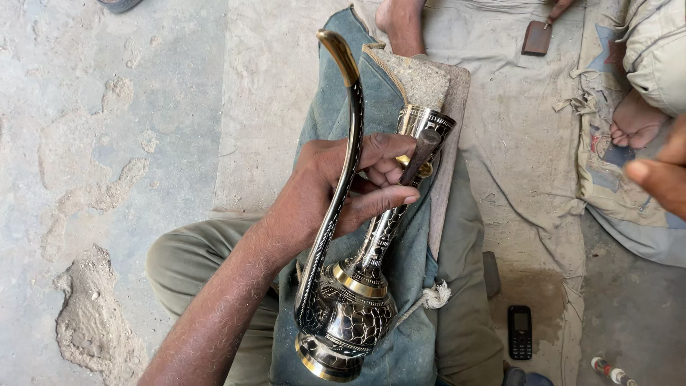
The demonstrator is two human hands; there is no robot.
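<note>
We hold the ewer (350, 286) in our left hand (336, 189), a tall black-and-brass vessel with a swan-neck handle, lying along our lap with its foot toward us and its mouth away. The fingers are curled around the slim neck with the thumb laid along it, and the same hand pinches a dark, thin tool (421, 154) against the flared mouth just past the fingertips. As far as we can judge, the engraving is well along: cut pattern shows brass through the black over the round belly below the wrist, up the neck and along the handle. Whether the far side is done we cannot tell.

Our right hand (661, 175) comes in only at the edge of view, well apart from the ewer; a few fingertips show, so we cannot tell if it is spread or closed.

Under the hand lies a blue-grey cloth pad (414, 336) over our leg, and beyond the fingertips a gritty block (418, 78). Left of the arm the concrete floor (107, 143) is bare and gives room to swing. Right of the hand it is tighter: a phone (519, 332) on the sacking (514, 143), and another person's foot (636, 118) further out.
</note>
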